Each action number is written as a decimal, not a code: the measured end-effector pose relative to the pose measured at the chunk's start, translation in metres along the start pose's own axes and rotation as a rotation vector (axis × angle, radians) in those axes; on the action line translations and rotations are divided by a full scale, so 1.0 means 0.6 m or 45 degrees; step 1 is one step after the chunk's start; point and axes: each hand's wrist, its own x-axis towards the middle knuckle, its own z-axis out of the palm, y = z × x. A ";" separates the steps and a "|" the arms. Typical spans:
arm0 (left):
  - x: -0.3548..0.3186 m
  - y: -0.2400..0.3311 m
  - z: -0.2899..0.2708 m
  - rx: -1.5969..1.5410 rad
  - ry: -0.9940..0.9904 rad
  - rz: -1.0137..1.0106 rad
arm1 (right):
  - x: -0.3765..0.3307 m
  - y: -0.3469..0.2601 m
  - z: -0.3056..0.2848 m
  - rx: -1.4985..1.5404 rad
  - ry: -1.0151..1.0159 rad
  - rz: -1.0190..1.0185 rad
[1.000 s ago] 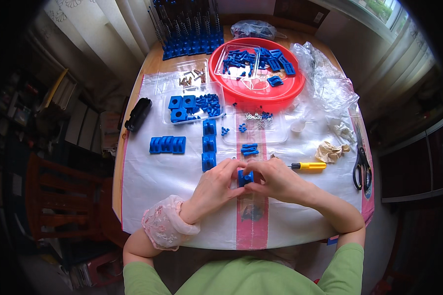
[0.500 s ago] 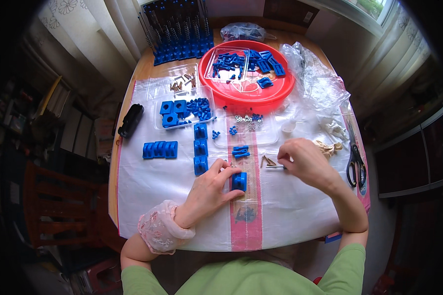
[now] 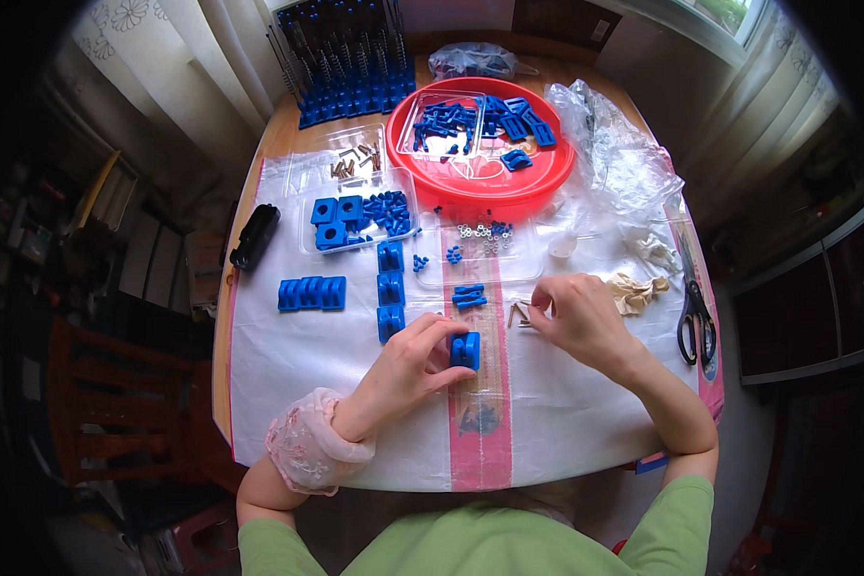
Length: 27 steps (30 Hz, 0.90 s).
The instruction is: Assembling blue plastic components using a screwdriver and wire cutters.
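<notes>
Blue, ridged and plastic, the block [image 3: 466, 351] is pinched between the thumb and curved fingers of the left hand [image 3: 405, 365], over the creased white sheet's [image 3: 341, 350] pink stripe [image 3: 480, 456]. At slim, brass-coloured pins [image 3: 513, 316], the right hand's [image 3: 583, 322] fingers are drawn nearly together; whether one is gripped cannot be told.

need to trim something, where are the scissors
In the head view, the scissors lie near the right edge of the table, right of the crumpled tan scrap.
</notes>
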 end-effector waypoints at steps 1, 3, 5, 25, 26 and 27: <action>0.001 -0.002 0.000 -0.049 -0.017 0.000 | -0.007 -0.009 -0.007 0.125 0.007 -0.025; -0.001 -0.004 0.000 -0.126 -0.078 -0.023 | -0.026 -0.034 -0.018 0.381 0.015 -0.079; 0.000 -0.006 0.003 -0.232 -0.137 -0.026 | -0.045 -0.054 -0.022 0.555 -0.060 -0.133; 0.002 -0.002 -0.013 -1.026 -0.653 -0.127 | -0.062 -0.091 -0.060 0.755 -0.113 -0.436; 0.001 -0.001 -0.013 -1.046 -0.656 -0.120 | -0.063 -0.092 -0.059 0.772 -0.117 -0.443; 0.000 0.001 -0.013 -1.066 -0.658 -0.112 | -0.065 -0.093 -0.057 0.789 -0.121 -0.450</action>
